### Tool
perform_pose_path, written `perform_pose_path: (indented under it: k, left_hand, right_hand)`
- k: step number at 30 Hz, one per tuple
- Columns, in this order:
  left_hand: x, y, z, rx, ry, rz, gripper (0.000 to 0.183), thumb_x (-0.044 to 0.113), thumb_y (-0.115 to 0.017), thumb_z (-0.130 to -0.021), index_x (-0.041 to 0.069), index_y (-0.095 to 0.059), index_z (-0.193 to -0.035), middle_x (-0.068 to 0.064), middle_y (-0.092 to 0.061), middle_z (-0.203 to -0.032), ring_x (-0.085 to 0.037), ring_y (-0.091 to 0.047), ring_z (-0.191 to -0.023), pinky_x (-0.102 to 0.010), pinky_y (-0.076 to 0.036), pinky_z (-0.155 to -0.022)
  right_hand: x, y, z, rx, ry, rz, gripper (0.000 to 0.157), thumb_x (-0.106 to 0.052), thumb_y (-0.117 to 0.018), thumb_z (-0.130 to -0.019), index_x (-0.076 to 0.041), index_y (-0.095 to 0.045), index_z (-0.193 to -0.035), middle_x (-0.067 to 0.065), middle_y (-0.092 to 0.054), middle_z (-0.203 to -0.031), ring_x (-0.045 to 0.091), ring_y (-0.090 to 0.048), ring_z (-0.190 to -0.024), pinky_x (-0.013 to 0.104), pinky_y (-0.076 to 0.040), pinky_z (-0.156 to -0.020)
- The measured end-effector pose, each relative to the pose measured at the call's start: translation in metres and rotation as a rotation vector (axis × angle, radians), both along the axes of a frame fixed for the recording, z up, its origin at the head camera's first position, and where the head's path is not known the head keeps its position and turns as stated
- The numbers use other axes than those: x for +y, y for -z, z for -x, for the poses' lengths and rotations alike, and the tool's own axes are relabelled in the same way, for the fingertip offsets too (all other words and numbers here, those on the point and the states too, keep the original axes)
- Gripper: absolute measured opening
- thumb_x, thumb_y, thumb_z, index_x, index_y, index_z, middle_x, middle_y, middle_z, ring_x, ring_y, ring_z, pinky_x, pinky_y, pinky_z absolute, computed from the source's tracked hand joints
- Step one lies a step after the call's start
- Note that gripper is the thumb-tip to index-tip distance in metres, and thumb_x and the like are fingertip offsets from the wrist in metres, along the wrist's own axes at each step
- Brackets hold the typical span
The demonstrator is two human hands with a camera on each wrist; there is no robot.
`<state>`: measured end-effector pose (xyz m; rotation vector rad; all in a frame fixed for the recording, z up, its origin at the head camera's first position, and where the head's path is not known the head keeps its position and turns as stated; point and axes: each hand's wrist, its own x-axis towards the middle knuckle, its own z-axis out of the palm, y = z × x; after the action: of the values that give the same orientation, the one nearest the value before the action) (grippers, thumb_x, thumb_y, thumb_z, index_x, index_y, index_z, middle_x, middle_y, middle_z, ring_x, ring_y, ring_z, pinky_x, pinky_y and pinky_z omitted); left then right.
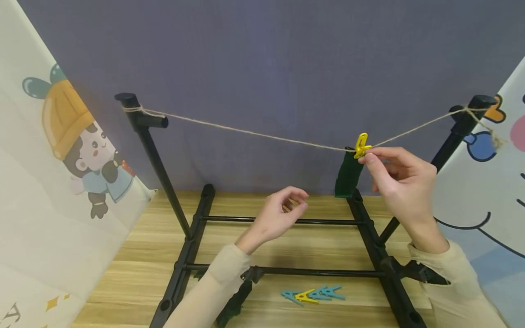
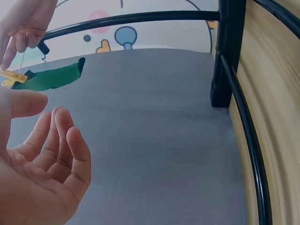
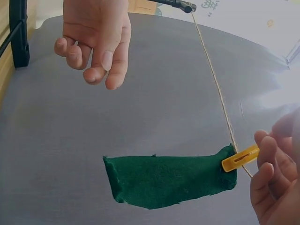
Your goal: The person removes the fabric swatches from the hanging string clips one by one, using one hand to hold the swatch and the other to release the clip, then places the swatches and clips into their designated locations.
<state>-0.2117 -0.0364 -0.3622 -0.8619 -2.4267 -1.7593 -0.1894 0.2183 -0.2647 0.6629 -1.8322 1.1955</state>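
A strip of dark green cloth [image 1: 347, 178] hangs from a twine line [image 1: 246, 132], its top edge held there by a yellow clothespin [image 1: 362, 146]. My right hand [image 1: 404, 189] pinches the end of that clothespin between thumb and fingertips. In the right wrist view, the clothespin [image 3: 240, 158] grips one end of the cloth [image 3: 168, 180] beside the twine. Lower and to the left, my left hand [image 1: 279, 214] hovers with loosely bent fingers and nothing in it. The left wrist view also shows this hand [image 2: 49, 164] empty, apart from the cloth.
The twine spans two black posts of a pipe frame [image 1: 164, 177] standing on a wood-grain surface [image 1: 135, 264]. Several blue clothespins [image 1: 328, 292] and a yellow one [image 1: 306, 296] lie at the front. More dark green cloth [image 1: 235, 304] lies partly under my left sleeve. A grey backdrop rises behind.
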Motion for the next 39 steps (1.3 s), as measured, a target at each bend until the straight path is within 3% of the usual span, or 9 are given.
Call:
perform_pose_path:
  k: [10,15,19,24,27,35,39]
  left_hand:
    - [0.026,-0.012,0.007,0.015,0.003,-0.022,0.029,0.02,-0.067,-0.103,0.015,-0.069,-0.132,-0.005,-0.074,-0.124,-0.006,-0.066,-0.086,-0.025,-0.056,-0.074]
    - [0.036,-0.02,0.013,0.044,-0.009,0.012,0.032,0.023,-0.067,-0.104,0.017,-0.069,-0.135,-0.003,-0.072,-0.133,-0.005,-0.066,-0.085,-0.023,-0.055,-0.074]
    - [0.044,-0.028,0.017,0.055,-0.005,0.032,0.035,0.027,-0.068,-0.104,0.018,-0.068,-0.138,0.001,-0.072,-0.136,-0.004,-0.066,-0.086,-0.022,-0.055,-0.076]
    - [0.055,-0.036,0.018,0.025,0.019,0.025,0.04,0.031,-0.067,-0.105,0.02,-0.065,-0.143,0.004,-0.07,-0.138,-0.004,-0.066,-0.085,-0.023,-0.055,-0.073]
    - [0.061,-0.037,0.02,0.023,0.027,0.01,0.043,0.031,-0.066,-0.106,0.019,-0.062,-0.147,0.003,-0.069,-0.139,-0.004,-0.065,-0.086,-0.022,-0.054,-0.074]
    - [0.07,-0.035,0.025,-0.009,0.007,-0.001,0.046,0.032,-0.066,-0.106,0.016,-0.061,-0.149,-0.003,-0.069,-0.138,-0.003,-0.065,-0.085,-0.022,-0.054,-0.073]
    - [0.075,-0.034,0.027,-0.008,0.011,0.001,0.038,0.032,-0.066,-0.106,0.014,-0.069,-0.139,-0.002,-0.074,-0.129,-0.002,-0.065,-0.086,-0.02,-0.054,-0.073]
  right_hand:
    - [0.002,-0.009,0.005,0.012,0.04,0.067,0.019,0.008,-0.067,-0.097,0.014,-0.073,-0.114,-0.006,-0.078,-0.11,0.0,-0.049,-0.043,0.017,-0.039,-0.045]
    - [0.003,-0.012,0.006,-0.017,0.051,0.059,0.025,0.006,-0.069,-0.096,0.01,-0.073,-0.121,-0.009,-0.077,-0.111,0.0,-0.052,-0.044,0.018,-0.035,-0.042]
    - [0.005,-0.014,0.006,-0.062,0.062,0.031,0.028,0.003,-0.069,-0.098,0.006,-0.073,-0.126,-0.013,-0.075,-0.103,0.0,-0.053,-0.043,0.02,-0.032,-0.039]
    - [0.005,-0.017,0.001,-0.182,0.097,-0.058,0.034,-0.005,-0.068,-0.102,-0.005,-0.07,-0.136,-0.016,-0.071,-0.121,0.002,-0.058,-0.048,0.022,-0.034,-0.038]
    - [0.005,-0.018,-0.001,-0.233,0.1,-0.077,0.035,-0.007,-0.067,-0.103,-0.009,-0.069,-0.138,-0.017,-0.07,-0.128,0.003,-0.06,-0.05,0.021,-0.039,-0.041]
    - [0.006,-0.019,0.001,-0.209,0.091,-0.065,0.033,-0.005,-0.068,-0.102,-0.012,-0.072,-0.135,-0.014,-0.073,-0.124,0.003,-0.058,-0.047,0.017,-0.044,-0.046]
    - [0.008,-0.02,0.001,-0.227,0.113,-0.053,0.032,-0.009,-0.067,-0.103,-0.011,-0.072,-0.135,-0.015,-0.072,-0.121,0.003,-0.055,-0.045,0.014,-0.047,-0.051]
